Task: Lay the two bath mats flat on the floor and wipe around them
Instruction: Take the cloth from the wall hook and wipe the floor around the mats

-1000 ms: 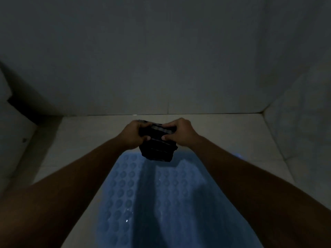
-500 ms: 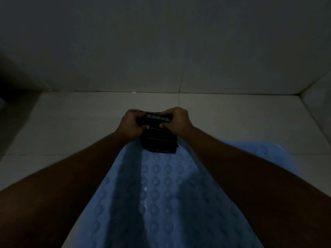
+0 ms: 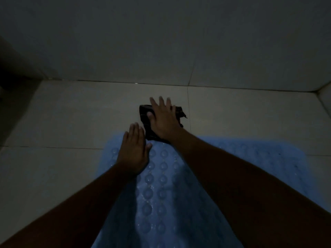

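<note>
A blue bath mat [image 3: 259, 158] with round bumps lies flat on the pale tiled floor [image 3: 71, 113], running from the bottom of the view toward the wall. A dark folded cloth [image 3: 144, 113] lies on the tiles just past the mat's far edge. My right hand [image 3: 163, 119] presses flat on the cloth, fingers spread. My left hand [image 3: 134, 151] rests palm down on the mat's far left corner, fingers together, holding nothing. Only one mat is in view. The room is very dim.
A tiled wall [image 3: 161, 42] rises just beyond the cloth. A second wall meets it at the right corner [image 3: 322, 93]. A dark recess [image 3: 10, 83] sits at the far left. Bare tiles show on both sides of the mat.
Both hands held the cloth bunched above the mat's end. Now the cloth is down on the tiles under my right hand, and my left hand has let go and dropped onto the mat.
</note>
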